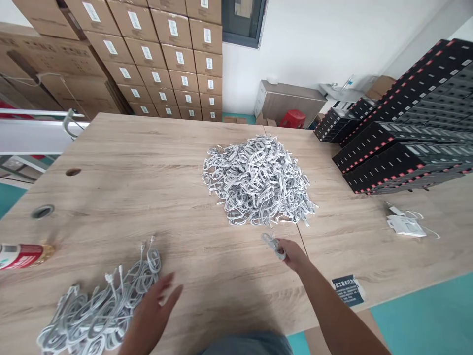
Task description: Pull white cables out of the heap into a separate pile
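A coiled white cable is gripped in my right hand, just in front of a big heap of coiled white cables on the wooden table. My left hand, slightly blurred, has its thumb and fingers apart and holds nothing. It is beside a smaller pile of white cables at the near left, partly covering that pile's right edge. Several plugs stick up from this pile. Whether the hand touches the pile, I cannot tell.
Stacks of black boxes stand at the table's right. A white box with a cord lies in front of them. A jar with a red label is at the left edge, near two cable holes. Cardboard cartons rise behind the table.
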### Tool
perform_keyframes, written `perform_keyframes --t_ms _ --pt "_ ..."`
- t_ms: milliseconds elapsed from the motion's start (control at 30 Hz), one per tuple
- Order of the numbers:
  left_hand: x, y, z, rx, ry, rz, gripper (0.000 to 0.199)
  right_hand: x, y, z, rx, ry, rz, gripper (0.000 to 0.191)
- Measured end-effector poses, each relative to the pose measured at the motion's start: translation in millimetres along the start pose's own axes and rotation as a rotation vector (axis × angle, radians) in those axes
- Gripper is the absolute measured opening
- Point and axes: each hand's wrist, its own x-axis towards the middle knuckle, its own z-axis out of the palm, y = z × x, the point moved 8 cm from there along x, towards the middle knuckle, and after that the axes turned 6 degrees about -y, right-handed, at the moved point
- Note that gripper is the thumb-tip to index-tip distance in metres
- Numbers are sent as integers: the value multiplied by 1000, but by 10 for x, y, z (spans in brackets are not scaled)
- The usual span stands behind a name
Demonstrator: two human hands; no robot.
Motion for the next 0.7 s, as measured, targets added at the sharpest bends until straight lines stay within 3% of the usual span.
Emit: perform_keyframes --t_ms 100,167,233,267,300,367,500,600,700 --pt "-137 344 899 -522 -463 -197 79 -428 194 388 116 -89 55 34" --pt "-304 682 1396 -812 -683 -281 82 -698 322 738 194 -169 62 38" --pt "-374 894 1647 -995 -730 -313 84 -911 394 1127 207 -330 36 42" --pt "-355 906 1666 -1033 -683 -315 84 -983 401 1297 186 -422 14 45" --pt "-306 852 1613 -1036 -603 -310 83 -1021 392 1423 147 -498 -9 48" --pt "-151 598 1306 -949 -401 -279 78 -958 309 1502 21 -536 -68 48" --pt "165 -16 181 -388 -19 -68 62 -420 -128 1315 -657 -299 -287 34" --pt "170 -248 -516 220 197 56 55 73 -419 1379 -950 -196 -367 52" --pt "-5 -235 -788 581 376 142 61 480 -565 1603 -1098 -160 -400 64"
